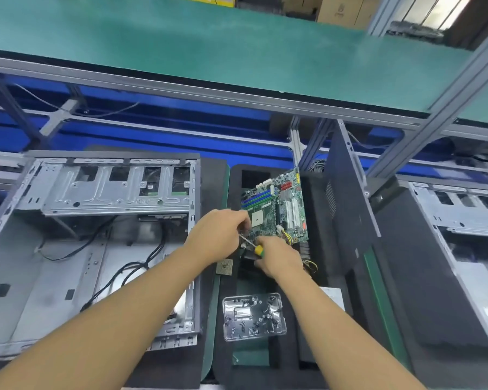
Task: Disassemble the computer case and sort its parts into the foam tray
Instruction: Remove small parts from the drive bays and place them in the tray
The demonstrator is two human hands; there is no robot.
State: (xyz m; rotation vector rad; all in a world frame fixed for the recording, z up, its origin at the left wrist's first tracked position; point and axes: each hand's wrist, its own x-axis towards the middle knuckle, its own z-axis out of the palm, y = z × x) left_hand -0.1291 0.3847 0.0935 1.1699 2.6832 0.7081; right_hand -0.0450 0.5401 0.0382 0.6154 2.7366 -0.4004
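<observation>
Screwdriver (248, 242) shaft points away and leftward from the gripping right hand (276, 257) to the near-left corner of the motherboard (282, 209) — pinched there by the left hand (223, 232), the nearer one.

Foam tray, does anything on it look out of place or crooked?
Yes. A square processor chip lies loose on the foam tray's left rim, outside any cut-out. The motherboard also sits skewed, not squared to the tray.
</observation>
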